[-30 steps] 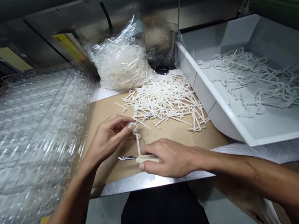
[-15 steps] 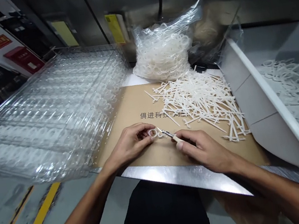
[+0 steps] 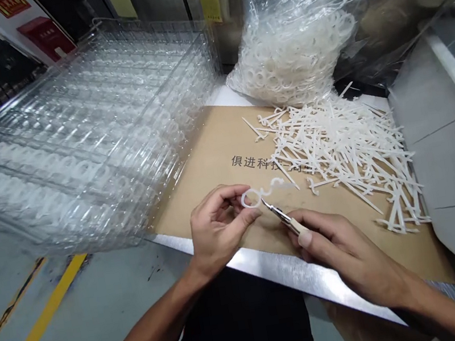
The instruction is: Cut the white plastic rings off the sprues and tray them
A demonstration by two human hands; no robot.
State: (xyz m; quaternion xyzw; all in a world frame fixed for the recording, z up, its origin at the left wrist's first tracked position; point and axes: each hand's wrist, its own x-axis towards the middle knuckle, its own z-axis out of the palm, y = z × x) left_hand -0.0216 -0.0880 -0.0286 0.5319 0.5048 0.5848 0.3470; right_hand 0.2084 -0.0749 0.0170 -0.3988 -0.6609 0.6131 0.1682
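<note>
Left hand (image 3: 221,226) pinches white ring piece (image 3: 259,194) | right hand (image 3: 339,251) grips cutters (image 3: 286,219), handles mostly hidden | piece's far end blurred

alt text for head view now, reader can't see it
Left hand pinches a looped white piece; right hand holds a pale-handled metal tool, tip close to it, over brown cardboard near a pile of white pieces.
</note>
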